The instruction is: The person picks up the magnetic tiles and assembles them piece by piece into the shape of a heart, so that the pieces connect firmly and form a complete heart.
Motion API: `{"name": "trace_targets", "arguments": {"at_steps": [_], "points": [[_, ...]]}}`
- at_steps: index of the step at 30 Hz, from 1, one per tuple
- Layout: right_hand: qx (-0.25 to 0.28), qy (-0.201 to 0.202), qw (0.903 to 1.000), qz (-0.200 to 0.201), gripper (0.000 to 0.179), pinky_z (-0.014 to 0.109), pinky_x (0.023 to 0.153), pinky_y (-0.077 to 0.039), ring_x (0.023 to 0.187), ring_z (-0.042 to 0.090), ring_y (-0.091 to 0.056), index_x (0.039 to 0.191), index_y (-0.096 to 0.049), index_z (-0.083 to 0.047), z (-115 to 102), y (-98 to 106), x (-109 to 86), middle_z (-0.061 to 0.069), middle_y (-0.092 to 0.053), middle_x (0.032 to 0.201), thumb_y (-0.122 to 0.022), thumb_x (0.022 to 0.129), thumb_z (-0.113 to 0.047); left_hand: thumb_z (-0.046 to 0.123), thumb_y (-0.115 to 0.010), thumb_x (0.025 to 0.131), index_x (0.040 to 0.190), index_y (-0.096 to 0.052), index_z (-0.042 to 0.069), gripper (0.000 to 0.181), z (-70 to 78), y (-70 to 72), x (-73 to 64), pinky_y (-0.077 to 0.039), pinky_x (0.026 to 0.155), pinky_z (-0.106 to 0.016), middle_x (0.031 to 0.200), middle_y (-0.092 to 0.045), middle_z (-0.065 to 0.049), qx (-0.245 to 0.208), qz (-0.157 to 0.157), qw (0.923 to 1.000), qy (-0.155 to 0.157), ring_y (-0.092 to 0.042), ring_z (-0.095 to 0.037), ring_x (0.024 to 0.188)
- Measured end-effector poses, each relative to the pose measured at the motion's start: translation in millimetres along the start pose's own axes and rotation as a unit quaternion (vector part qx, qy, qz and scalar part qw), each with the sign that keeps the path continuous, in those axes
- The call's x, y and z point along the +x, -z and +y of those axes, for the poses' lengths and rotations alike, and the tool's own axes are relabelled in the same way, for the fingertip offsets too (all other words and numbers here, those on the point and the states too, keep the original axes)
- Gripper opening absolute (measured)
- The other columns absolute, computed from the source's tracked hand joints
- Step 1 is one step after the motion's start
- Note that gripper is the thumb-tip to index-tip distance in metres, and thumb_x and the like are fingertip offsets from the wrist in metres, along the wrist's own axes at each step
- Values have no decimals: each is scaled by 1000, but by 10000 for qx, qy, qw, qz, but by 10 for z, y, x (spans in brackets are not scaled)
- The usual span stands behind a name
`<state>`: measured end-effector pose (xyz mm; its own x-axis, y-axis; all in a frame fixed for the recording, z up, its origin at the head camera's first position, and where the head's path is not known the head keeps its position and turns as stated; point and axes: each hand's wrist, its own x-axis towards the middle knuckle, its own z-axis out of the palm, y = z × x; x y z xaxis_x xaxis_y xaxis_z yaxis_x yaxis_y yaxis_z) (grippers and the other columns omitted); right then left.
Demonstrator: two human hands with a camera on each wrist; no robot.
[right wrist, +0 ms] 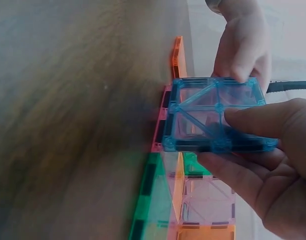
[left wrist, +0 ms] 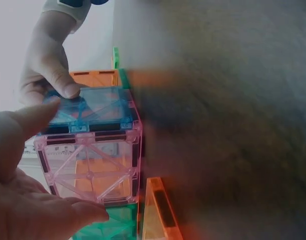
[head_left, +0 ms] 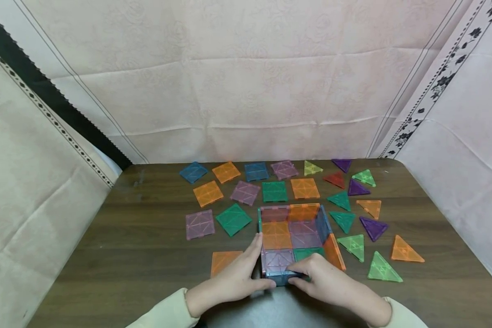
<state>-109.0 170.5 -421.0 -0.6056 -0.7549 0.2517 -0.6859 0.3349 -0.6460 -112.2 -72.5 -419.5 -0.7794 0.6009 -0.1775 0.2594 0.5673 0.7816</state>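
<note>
Pinching a blue tile between thumb and fingers, the right hand is clamped on it at the near side of the box. The left hand lies with thumb and fingers apart around the box's near left corner, fingers along its pink wall. Pale sleeves end at both wrists. The box is open-topped, built of glossy see-through plastic with ribbed cross-lines; its floor shows orange, purple and green. Left of the box, an orange square is partly covered by the left hand. More squares lie flat left of and behind the box; triangles are scattered to its right. Beneath the box spreads a dark brown, wood-grained table. Behind and on both sides of the box hangs creased, whitish cloth, faintly patterned, with a black-flowered band to the right.
</note>
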Motion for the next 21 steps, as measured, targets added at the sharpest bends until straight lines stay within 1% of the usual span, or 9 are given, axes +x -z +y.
{"name": "trace_targets", "arguments": {"at_steps": [3, 6, 9, 11, 12, 14, 17, 19, 21], "points": [[-70, 100, 9999, -18, 13, 7, 55, -43, 62, -13, -50, 79, -66, -11, -3, 1, 12, -7, -65, 69, -68, 88, -1, 54, -57, 91, 154, 7, 15, 99, -18, 5, -4, -26, 112, -51, 160, 6, -7, -77, -51, 10000, -16, -14, -28, 145], [-131, 159, 9998, 9, 16, 6, 54, -41, 60, -16, -42, 75, -63, -11, -4, -7, 16, -9, -61, 65, -68, 87, -1, 55, -55, 92, 154, 8, 15, 97, -29, 6, -8, -25, 112, -51, 160, 7, -6, -93, -77, 9999, -46, -13, -28, 145], [-218, 176, 9996, 75, 18, 5, 54, -40, 60, -16, -41, 74, -62, -12, -6, -18, 20, -9, -60, 64, -69, 86, -1, 55, -54, 93, 154, 9, 15, 97, -32, 9, -11, -25, 112, -51, 160, 8, -6, -74, -76, 9999, -65, -13, -27, 145], [-294, 117, 9995, 72, 15, 7, 55, -42, 63, -14, -47, 76, -64, -12, -11, -17, 18, -8, -64, 67, -69, 86, -2, 54, -55, 93, 154, 9, 15, 97, -40, 13, -11, -24, 113, -51, 160, 8, -6, -96, -82, 9999, -88, -12, -27, 145], [-339, 48, 9994, 54, 12, 8, 56, -44, 65, -13, -50, 79, -66, -12, -16, -13, 15, -7, -65, 70, -69, 87, -3, 54, -55, 93, 154, 9, 16, 97, -43, 18, -12, -24, 112, -51, 160, 7, -6, -121, -91, 9998, -87, -12, -27, 145], [-429, -177, 9989, -49, 2, 12, 61, -48, 73, -7, -59, 89, -70, -9, -32, 8, 7, -4, -71, 81, -69, 89, -8, 54, -56, 92, 154, 8, 16, 97, -52, 30, -18, -26, 112, -51, 160, 6, -6, -153, -112, 9998, -74, -14, -28, 145], [-523, -412, 9977, -102, 20, 22, 70, -54, 87, 7, -67, 105, -71, -4, -65, 59, -12, 4, -73, 98, -68, 91, -17, 52, -58, 92, 155, 6, 17, 96, -72, 57, -33, -28, 111, -51, 161, 3, -6, -231, -136, 9996, -66, -16, -29, 144], [-632, -427, 9971, 76, 30, 28, 76, -56, 94, 15, -68, 113, -68, -2, -76, 112, -23, 7, -72, 106, -68, 91, -23, 51, -59, 92, 155, 5, 17, 96, -87, 76, -48, -28, 111, -51, 161, 0, -7, -310, -128, 9994, -70, -17, -28, 144], [-786, -357, 9949, 528, 33, 33, 79, -56, 98, 20, -67, 115, -67, -3, -67, 175, -37, 8, -71, 109, -70, 90, -24, 49, -61, 91, 155, 3, 17, 96, -106, 95, -61, -26, 112, -52, 161, -2, -7, -434, -113, 9989, -94, -15, -27, 145]]}}
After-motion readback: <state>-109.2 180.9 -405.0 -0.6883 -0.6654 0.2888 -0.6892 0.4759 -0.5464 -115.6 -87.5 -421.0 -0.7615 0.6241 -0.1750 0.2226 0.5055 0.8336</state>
